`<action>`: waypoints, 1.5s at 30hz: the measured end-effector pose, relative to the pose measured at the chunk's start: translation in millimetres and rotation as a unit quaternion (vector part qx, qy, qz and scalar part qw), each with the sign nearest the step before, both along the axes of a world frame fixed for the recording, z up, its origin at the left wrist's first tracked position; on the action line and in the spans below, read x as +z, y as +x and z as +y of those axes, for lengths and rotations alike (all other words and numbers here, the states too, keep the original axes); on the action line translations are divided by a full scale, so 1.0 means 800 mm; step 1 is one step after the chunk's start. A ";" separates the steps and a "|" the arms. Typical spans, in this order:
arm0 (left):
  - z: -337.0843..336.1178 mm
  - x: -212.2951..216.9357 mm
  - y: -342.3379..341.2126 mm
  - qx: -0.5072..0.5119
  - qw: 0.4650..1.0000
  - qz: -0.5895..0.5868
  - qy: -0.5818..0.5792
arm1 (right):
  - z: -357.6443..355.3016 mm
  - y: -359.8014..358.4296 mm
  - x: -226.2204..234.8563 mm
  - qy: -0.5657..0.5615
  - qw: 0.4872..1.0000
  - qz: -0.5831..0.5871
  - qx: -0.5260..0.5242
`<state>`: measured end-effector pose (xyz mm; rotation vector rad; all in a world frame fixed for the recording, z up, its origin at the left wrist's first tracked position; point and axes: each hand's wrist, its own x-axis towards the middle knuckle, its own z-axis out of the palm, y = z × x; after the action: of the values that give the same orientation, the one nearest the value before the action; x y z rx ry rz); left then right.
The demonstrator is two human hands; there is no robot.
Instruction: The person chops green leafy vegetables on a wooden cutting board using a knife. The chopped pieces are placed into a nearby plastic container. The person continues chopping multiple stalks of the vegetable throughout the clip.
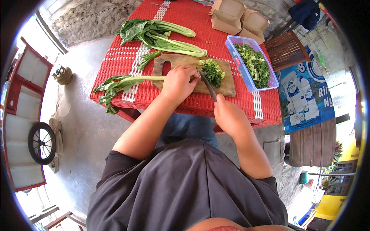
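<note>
My left hand (180, 82) is closed over the stalk of a leafy green (133, 79), pressing it on the wooden cutting board (223, 87). The stalk and its drooping leaves stretch left past the board's edge. My right hand (228, 115) grips a knife (208, 86) by its handle. Its blade lies against the stalk's cut end, close to my left fingertips. Chopped greens (213, 73) are heaped on the board just right of the blade. Further right, a clear plastic container (252, 86) with a bluish rim holds more chopped greens.
Whole leafy stalks (169, 42) lie behind the board on the red woven table (216, 42). Brown cardboard boxes (227, 17) stand at the back. Beyond the table's right side are a wooden chair (287, 50) and a blue printed banner (302, 96). A gas cylinder (62, 75) stands on the floor at left.
</note>
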<state>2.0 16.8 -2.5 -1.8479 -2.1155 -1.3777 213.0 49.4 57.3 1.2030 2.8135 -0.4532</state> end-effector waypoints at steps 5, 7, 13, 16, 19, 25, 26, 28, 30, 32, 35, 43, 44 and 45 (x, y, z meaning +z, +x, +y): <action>0.000 0.001 -0.003 -0.008 1.000 -0.005 -0.019 | -0.003 0.005 -0.007 -0.005 1.000 0.007 0.007; -0.001 -0.001 -0.002 -0.006 1.000 -0.001 -0.017 | -0.003 0.004 -0.007 -0.008 1.000 0.008 0.011; 0.003 -0.002 -0.002 -0.011 1.000 -0.007 -0.010 | 0.015 -0.019 -0.020 0.003 1.000 0.020 0.020; 0.004 -0.002 -0.003 -0.018 1.000 -0.012 -0.004 | 0.028 -0.031 -0.021 -0.011 1.000 0.016 0.023; 0.002 0.002 0.000 -0.013 1.000 -0.009 -0.013 | 0.025 -0.019 -0.021 -0.015 1.000 0.014 0.023; -0.001 0.004 0.000 -0.010 1.000 -0.008 -0.017 | -0.002 0.022 0.000 -0.068 0.997 -0.031 -0.004; 0.000 0.007 -0.001 -0.013 1.000 -0.008 -0.020 | -0.002 0.022 -0.001 -0.060 0.998 -0.017 0.002; 0.000 0.007 0.000 -0.012 1.000 0.005 -0.002 | -0.003 0.021 -0.005 -0.042 0.999 0.011 0.015; -0.001 0.006 0.000 -0.012 1.000 0.015 0.002 | 0.003 0.009 -0.009 -0.027 1.000 0.012 0.008; -0.001 0.005 -0.001 -0.012 1.000 0.019 -0.006 | 0.009 0.002 -0.013 -0.009 1.000 0.015 0.002; -0.002 0.006 0.001 -0.012 1.000 0.000 0.001 | 0.011 -0.001 -0.011 0.004 1.000 0.018 -0.005; -0.001 0.006 0.000 -0.013 1.000 0.010 -0.006 | -0.005 0.006 -0.007 -0.016 0.999 0.037 -0.001; -0.002 0.006 -0.001 -0.013 1.000 0.010 -0.010 | -0.005 0.006 -0.007 -0.014 0.999 0.036 0.000; -0.002 0.005 -0.001 -0.012 1.000 0.010 -0.008 | -0.006 0.006 -0.007 -0.013 0.999 0.035 0.001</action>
<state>1.0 15.2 1.6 -1.8898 -2.1086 -1.3458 217.7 44.7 51.7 1.2025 2.8581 -0.5401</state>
